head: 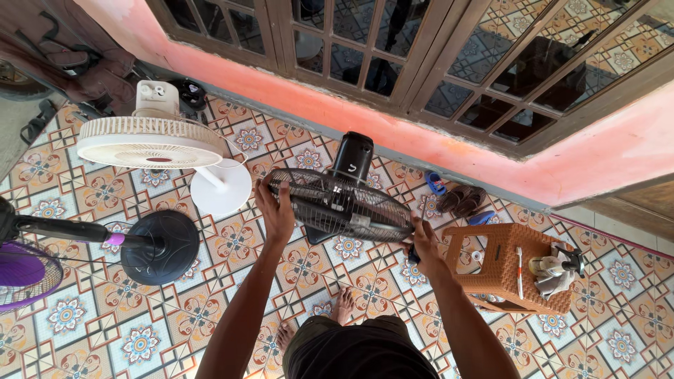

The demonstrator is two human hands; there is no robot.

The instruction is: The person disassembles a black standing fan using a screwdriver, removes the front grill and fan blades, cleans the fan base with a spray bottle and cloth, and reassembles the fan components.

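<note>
A black fan (340, 200) with a round wire grille stands on the tiled floor in front of me, its dark motor housing at the back pointing toward the wall. My left hand (275, 210) grips the left rim of the grille. At the lower right rim, my right hand (424, 245) holds the grille's edge. My bare feet (342, 307) show below the fan.
A white fan (151, 140) with a round white base stands to the left. A purple-bladed fan with a black round base (160, 247) lies at far left. An orange woven stool (502, 267) with small items on top sits right. Sandals (460, 200) lie by the pink wall.
</note>
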